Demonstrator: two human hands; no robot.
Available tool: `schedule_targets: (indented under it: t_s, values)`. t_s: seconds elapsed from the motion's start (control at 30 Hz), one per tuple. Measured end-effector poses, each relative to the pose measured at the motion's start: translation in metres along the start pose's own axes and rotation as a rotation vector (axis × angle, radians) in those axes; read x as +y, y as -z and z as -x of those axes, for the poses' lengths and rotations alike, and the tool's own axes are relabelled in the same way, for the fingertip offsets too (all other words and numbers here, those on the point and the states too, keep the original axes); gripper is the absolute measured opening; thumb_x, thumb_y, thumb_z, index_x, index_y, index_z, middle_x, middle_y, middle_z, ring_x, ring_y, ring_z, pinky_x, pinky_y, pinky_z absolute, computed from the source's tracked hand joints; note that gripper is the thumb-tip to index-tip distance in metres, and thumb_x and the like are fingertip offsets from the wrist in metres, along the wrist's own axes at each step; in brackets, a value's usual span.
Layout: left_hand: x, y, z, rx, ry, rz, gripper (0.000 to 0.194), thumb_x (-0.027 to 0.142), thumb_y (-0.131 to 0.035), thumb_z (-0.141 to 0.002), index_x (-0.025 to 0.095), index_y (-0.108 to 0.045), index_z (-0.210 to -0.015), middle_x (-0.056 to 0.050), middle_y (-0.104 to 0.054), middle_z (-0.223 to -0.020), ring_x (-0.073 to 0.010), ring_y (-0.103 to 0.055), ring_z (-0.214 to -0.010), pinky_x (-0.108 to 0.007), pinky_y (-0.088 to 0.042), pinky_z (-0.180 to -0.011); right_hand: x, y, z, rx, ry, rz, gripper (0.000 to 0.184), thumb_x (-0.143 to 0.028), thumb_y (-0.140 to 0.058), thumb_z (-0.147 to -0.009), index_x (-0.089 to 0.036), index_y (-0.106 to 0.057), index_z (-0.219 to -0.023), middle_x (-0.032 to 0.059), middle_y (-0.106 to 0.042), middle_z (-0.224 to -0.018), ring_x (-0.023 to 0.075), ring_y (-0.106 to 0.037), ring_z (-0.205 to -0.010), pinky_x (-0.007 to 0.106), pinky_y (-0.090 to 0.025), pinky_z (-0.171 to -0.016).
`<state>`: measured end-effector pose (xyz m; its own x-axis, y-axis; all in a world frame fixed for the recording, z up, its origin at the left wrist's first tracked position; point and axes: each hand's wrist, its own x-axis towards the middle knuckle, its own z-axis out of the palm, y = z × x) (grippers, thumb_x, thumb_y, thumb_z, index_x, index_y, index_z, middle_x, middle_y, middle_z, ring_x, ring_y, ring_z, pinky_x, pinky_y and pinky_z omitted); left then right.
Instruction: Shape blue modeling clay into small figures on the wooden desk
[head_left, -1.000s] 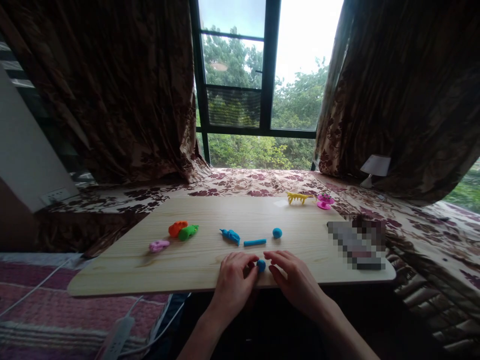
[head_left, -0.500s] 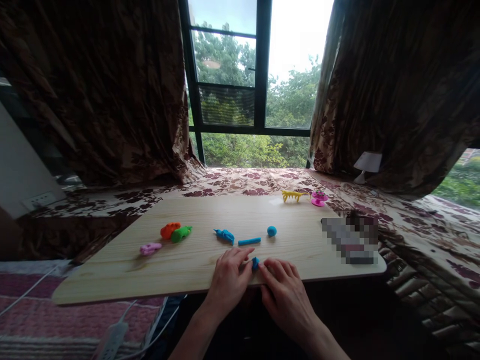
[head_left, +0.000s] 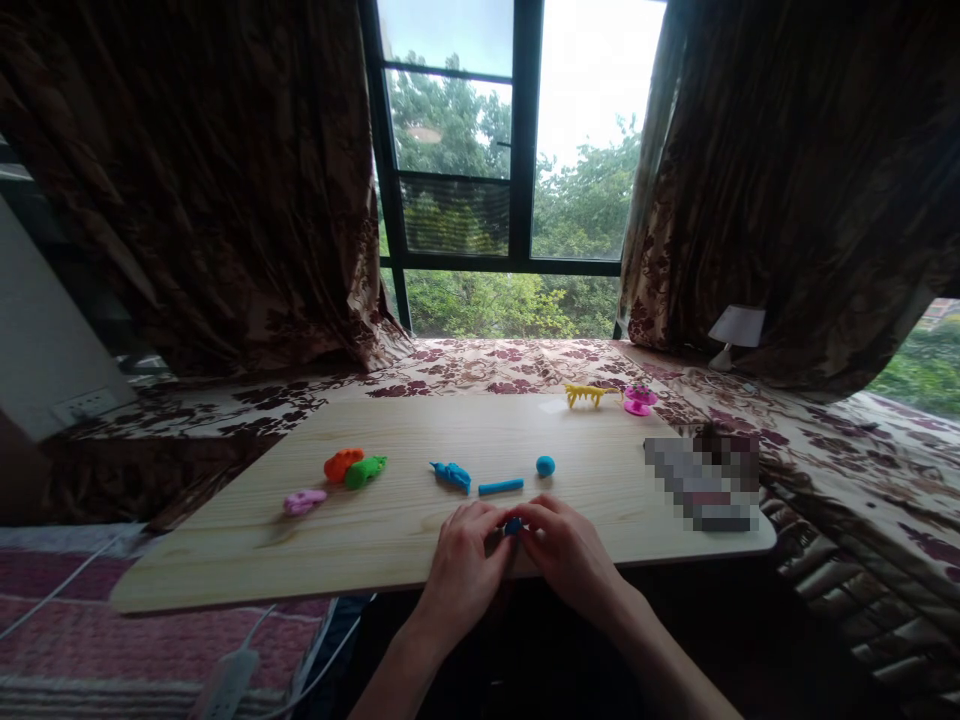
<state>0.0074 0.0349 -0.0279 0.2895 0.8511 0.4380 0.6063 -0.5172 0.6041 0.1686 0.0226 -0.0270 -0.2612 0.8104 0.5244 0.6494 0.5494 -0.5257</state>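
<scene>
The left hand [head_left: 466, 555] and right hand [head_left: 564, 548] meet above the near edge of the tabletop [head_left: 300, 560], their fingertips pinching a blue lump [head_left: 513, 526] between them; the fingers partly hide its shape. Just beyond lies a blue rod [head_left: 501, 487], with a blue ball [head_left: 545, 466] to its far right and a blue figure [head_left: 451, 476] to its left. Farther left, a green piece [head_left: 366, 472] lies close beside an orange piece [head_left: 343, 464], a pink piece [head_left: 304, 502] nearer. At the far right: a yellow figure [head_left: 585, 394] and magenta stand [head_left: 640, 401].
</scene>
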Motion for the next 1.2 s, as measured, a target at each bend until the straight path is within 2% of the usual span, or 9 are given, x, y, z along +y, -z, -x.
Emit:
schedule_targets:
  t_s: [0.1, 0.23, 0.4, 0.47, 0.63, 0.73, 0.87, 1.1, 1.2]
  values:
    - [-0.002, -0.004, 0.0, 0.045, 0.029, 0.05, 0.027, 0.022, -0.056, -0.076, 0.024, -0.063, -0.102, -0.004, -0.065, -0.101, -0.0209, -0.055, -0.101, -0.037, -0.039, -0.093, 0.009, -0.002, 0.002, 0.039, -0.076, -0.074, 0.016, -0.014, -0.054, -0.081, -0.021, -0.064, -0.092, 0.0012, -0.065, -0.081, 0.0153, -0.06, -0.073, 0.025, -0.048, -0.066]
    - [0.008, -0.013, -0.005, 0.039, -0.008, 0.024, 0.021, 0.02, -0.058, -0.074, 0.024, -0.065, -0.094, -0.003, -0.067, -0.094, -0.0217, -0.057, -0.095, -0.038, -0.04, -0.09, 0.018, 0.008, 0.015, 0.084, -0.086, -0.01, 0.018, -0.012, -0.054, -0.079, -0.021, -0.064, -0.091, 0.0038, -0.066, -0.09, 0.0203, -0.059, -0.085, 0.034, -0.045, -0.08]
    - [0.025, -0.019, -0.009, 0.012, -0.076, -0.07, 0.018, 0.018, -0.057, -0.075, 0.024, -0.064, -0.09, -0.003, -0.065, -0.091, -0.0229, -0.055, -0.094, -0.041, -0.039, -0.09, 0.014, 0.014, 0.029, 0.091, -0.054, 0.231, 0.044, -0.002, -0.044, -0.077, -0.021, -0.056, -0.116, 0.0083, -0.059, -0.112, 0.0243, -0.051, -0.103, 0.041, -0.041, -0.089]
    - [0.026, -0.02, -0.008, 0.003, -0.063, -0.048, 0.019, 0.017, -0.056, -0.074, 0.024, -0.062, -0.091, -0.003, -0.064, -0.093, -0.0222, -0.055, -0.095, -0.04, -0.04, -0.089, 0.01, 0.009, 0.034, 0.078, -0.057, 0.254, 0.046, -0.003, -0.042, -0.079, -0.021, -0.053, -0.12, 0.0085, -0.057, -0.117, 0.0247, -0.048, -0.108, 0.041, -0.04, -0.092]
    - [0.016, -0.017, -0.001, 0.0, -0.032, 0.052, 0.028, 0.017, -0.054, -0.075, 0.023, -0.059, -0.102, -0.004, -0.062, -0.105, -0.0197, -0.054, -0.102, -0.037, -0.041, -0.094, 0.001, -0.005, 0.05, 0.081, -0.081, 0.31, 0.045, -0.012, -0.044, -0.083, -0.02, -0.046, -0.127, 0.0091, -0.051, -0.128, 0.0261, -0.04, -0.121, 0.046, -0.031, -0.102]
    - [0.005, -0.013, 0.002, 0.039, -0.019, 0.092, 0.032, 0.014, -0.047, -0.078, 0.022, -0.058, -0.107, -0.005, -0.061, -0.108, -0.0184, -0.054, -0.105, -0.036, -0.04, -0.096, -0.002, -0.006, 0.046, 0.072, -0.098, 0.338, 0.042, -0.021, -0.044, -0.086, -0.019, -0.045, -0.129, 0.0093, -0.049, -0.131, 0.0271, -0.036, -0.126, 0.049, -0.027, -0.104]
    - [-0.006, -0.009, 0.004, 0.122, 0.007, 0.103, 0.031, 0.014, -0.045, -0.078, 0.02, -0.059, -0.105, -0.005, -0.062, -0.104, -0.0193, -0.056, -0.103, -0.038, -0.041, -0.096, -0.002, -0.006, 0.034, 0.024, -0.155, 0.378, 0.042, -0.033, -0.042, -0.089, -0.016, -0.047, -0.128, 0.0106, -0.047, -0.134, 0.0293, -0.031, -0.129, 0.051, -0.026, -0.104]
    - [-0.013, -0.008, 0.008, 0.136, 0.012, 0.101, 0.032, 0.012, -0.044, -0.078, 0.022, -0.06, -0.103, -0.003, -0.062, -0.104, -0.0186, -0.055, -0.103, -0.037, -0.042, -0.095, -0.01, -0.006, 0.058, -0.09, -0.129, 0.429, 0.051, -0.042, -0.031, -0.093, -0.017, -0.034, -0.137, 0.0066, -0.037, -0.142, 0.0252, -0.024, -0.134, 0.048, -0.022, -0.108]
    - [-0.014, -0.01, 0.008, 0.139, -0.005, 0.099, 0.033, 0.011, -0.044, -0.077, 0.021, -0.06, -0.104, -0.003, -0.061, -0.106, -0.0183, -0.055, -0.104, -0.036, -0.041, -0.096, -0.01, -0.008, 0.045, -0.095, -0.165, 0.44, 0.053, -0.046, -0.031, -0.092, -0.016, -0.037, -0.136, 0.0082, -0.039, -0.14, 0.0265, -0.023, -0.134, 0.05, -0.021, -0.107]
